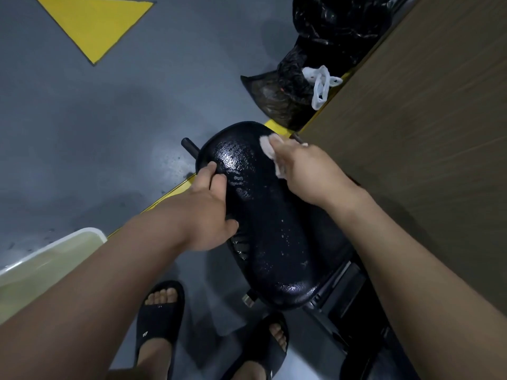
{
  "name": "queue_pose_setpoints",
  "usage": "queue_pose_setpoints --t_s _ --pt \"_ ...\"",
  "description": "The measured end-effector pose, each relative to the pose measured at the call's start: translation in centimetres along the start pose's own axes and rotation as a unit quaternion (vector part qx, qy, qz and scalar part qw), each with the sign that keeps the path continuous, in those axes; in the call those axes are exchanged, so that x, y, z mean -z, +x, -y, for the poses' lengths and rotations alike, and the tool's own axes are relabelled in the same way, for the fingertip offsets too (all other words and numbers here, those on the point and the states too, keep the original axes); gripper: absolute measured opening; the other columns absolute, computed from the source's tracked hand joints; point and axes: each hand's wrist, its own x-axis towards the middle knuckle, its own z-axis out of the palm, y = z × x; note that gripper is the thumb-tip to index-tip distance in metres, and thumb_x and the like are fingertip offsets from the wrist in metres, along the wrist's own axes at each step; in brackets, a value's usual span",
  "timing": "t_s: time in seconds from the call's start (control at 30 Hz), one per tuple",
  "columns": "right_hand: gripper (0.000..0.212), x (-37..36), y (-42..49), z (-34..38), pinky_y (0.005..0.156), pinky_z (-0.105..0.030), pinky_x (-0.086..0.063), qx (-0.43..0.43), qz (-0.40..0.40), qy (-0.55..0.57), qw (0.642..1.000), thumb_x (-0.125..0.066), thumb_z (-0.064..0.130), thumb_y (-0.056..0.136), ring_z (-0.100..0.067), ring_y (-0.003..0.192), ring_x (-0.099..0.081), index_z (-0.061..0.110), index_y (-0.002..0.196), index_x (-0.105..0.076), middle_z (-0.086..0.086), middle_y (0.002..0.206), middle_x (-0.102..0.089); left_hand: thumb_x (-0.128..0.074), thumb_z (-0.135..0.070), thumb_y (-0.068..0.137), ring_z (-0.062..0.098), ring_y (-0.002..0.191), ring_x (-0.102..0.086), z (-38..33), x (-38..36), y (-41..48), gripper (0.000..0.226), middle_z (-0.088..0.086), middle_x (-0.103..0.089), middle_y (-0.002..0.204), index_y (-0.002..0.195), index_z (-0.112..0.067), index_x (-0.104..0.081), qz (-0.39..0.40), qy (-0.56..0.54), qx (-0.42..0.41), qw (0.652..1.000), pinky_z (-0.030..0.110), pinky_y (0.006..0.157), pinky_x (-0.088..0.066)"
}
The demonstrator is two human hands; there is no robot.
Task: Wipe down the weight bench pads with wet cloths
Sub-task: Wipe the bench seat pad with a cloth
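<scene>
A black oval bench pad (pixel 263 215) glistens with water in the middle of the head view. My left hand (pixel 211 204) grips its left edge, thumb on top and fingers curled round the rim. My right hand (pixel 304 174) holds a pale wet cloth (pixel 267 146) and presses it on the pad's far right end. Most of the cloth is hidden under the hand.
A white basin (pixel 41 259) of water sits on the grey floor at the lower left. Black bin bags (pixel 315 78) with a white plastic bag lie beyond the pad. A wooden wall panel (pixel 425 119) stands to the right. The bench's black frame (pixel 345 303) runs beneath, by my sandalled feet.
</scene>
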Motion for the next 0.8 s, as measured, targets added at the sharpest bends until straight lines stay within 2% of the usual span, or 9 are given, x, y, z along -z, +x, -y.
queue_pose_setpoints --t_s 0.1,0.17,0.3,0.37,0.47,0.5,0.6,0.7,0.8 --pt "0.054 -1.7 -2.0 -0.3 0.078 -0.049 -0.053 0.006 -0.031 -0.007 0.999 -0.048 -0.004 0.084 -0.034 0.118 -0.048 0.009 0.137 -0.046 -0.008 0.13 -0.053 -0.059 -0.049 0.096 0.028 0.139 -0.043 -0.1 0.1 0.0 0.084 -0.01 0.027 0.164 0.156 -0.02 -0.009 0.007 -0.002 0.002 1.0 0.031 0.102 -0.038" --pt "0.055 -2.6 -0.2 0.1 0.076 -0.047 -0.05 -0.007 -0.037 -0.014 0.999 -0.048 -0.002 0.083 -0.034 0.117 -0.046 0.01 0.136 -0.044 -0.008 0.128 -0.05 -0.058 -0.048 0.096 0.027 0.138 -0.044 0.1 0.2 0.0 0.084 -0.01 0.029 0.164 0.157 -0.02 -0.007 0.007 0.001 0.002 1.0 0.03 0.099 -0.036" --pt "0.068 -2.8 3.9 1.5 0.089 -0.041 -0.038 -0.041 -0.025 -0.003 0.999 -0.051 -0.001 0.083 -0.037 0.126 -0.045 0.011 0.149 -0.038 -0.011 0.143 -0.047 -0.059 -0.049 0.095 0.029 0.144 -0.039 0.1 -0.1 0.1 0.089 -0.008 0.03 0.163 0.158 -0.018 -0.004 0.004 0.009 0.009 1.0 0.035 0.111 -0.035" --pt "0.073 -2.6 2.7 1.3 0.099 -0.043 -0.041 -0.026 -0.015 -0.007 1.0 -0.051 -0.001 0.085 -0.036 0.136 -0.039 0.011 0.154 -0.033 -0.01 0.153 -0.042 -0.06 -0.049 0.095 0.03 0.146 -0.035 0.1 -0.3 0.2 0.089 -0.006 0.029 0.163 0.157 -0.017 -0.004 0.005 0.017 0.004 1.0 0.037 0.115 -0.033" --pt "0.07 -2.7 -1.6 0.4 0.09 -0.048 -0.054 0.024 -0.015 -0.023 0.999 -0.052 -0.003 0.079 -0.029 0.133 -0.038 0.015 0.146 -0.04 -0.004 0.141 -0.046 -0.06 -0.05 0.094 0.029 0.146 -0.035 0.3 -0.3 0.3 0.089 -0.007 0.028 0.163 0.156 -0.018 -0.005 0.007 0.018 -0.003 1.0 0.04 0.116 -0.034" --pt "0.072 -2.7 -2.8 0.4 0.094 -0.045 -0.054 0.022 -0.002 -0.016 1.0 -0.051 -0.005 0.08 -0.029 0.139 -0.034 0.015 0.148 -0.038 -0.003 0.145 -0.044 -0.059 -0.05 0.094 0.029 0.145 -0.037 0.3 -0.3 0.2 0.088 -0.008 0.028 0.163 0.156 -0.018 -0.005 0.009 0.018 -0.003 1.0 0.04 0.115 -0.034" --pt "0.079 -2.7 -2.4 1.3 0.112 -0.037 -0.038 -0.011 0.022 -0.024 0.999 -0.048 -0.005 0.088 -0.029 0.154 -0.014 0.014 0.16 -0.021 -0.007 0.166 -0.024 -0.057 -0.046 0.097 0.027 0.139 -0.044 0.1 -0.1 0.1 0.083 -0.004 0.029 0.164 0.157 -0.017 -0.007 0.01 0.018 0.001 1.0 0.032 0.106 -0.036" --pt "0.076 -2.4 1.4 2.4 0.117 -0.038 -0.027 -0.02 0.007 -0.058 0.998 -0.048 0.002 0.091 -0.035 0.151 -0.02 0.01 0.16 -0.017 -0.014 0.167 -0.02 -0.058 -0.044 0.096 0.028 0.14 -0.042 -0.4 -0.1 0.4 0.081 -0.002 0.028 0.165 0.155 -0.016 -0.01 0.007 0.009 0.009 1.0 0.031 0.106 -0.035" --pt "0.073 -2.1 3.6 2.8 0.116 -0.038 -0.025 -0.03 0.005 -0.04 0.999 -0.049 0.005 0.094 -0.039 0.149 -0.023 0.008 0.16 -0.017 -0.015 0.166 -0.021 -0.058 -0.045 0.095 0.033 0.151 -0.026 -0.8 -0.2 0.6 0.079 -0.001 0.025 0.165 0.152 -0.015 -0.012 0.002 0.011 0.014 1.0 0.037 0.115 -0.032"
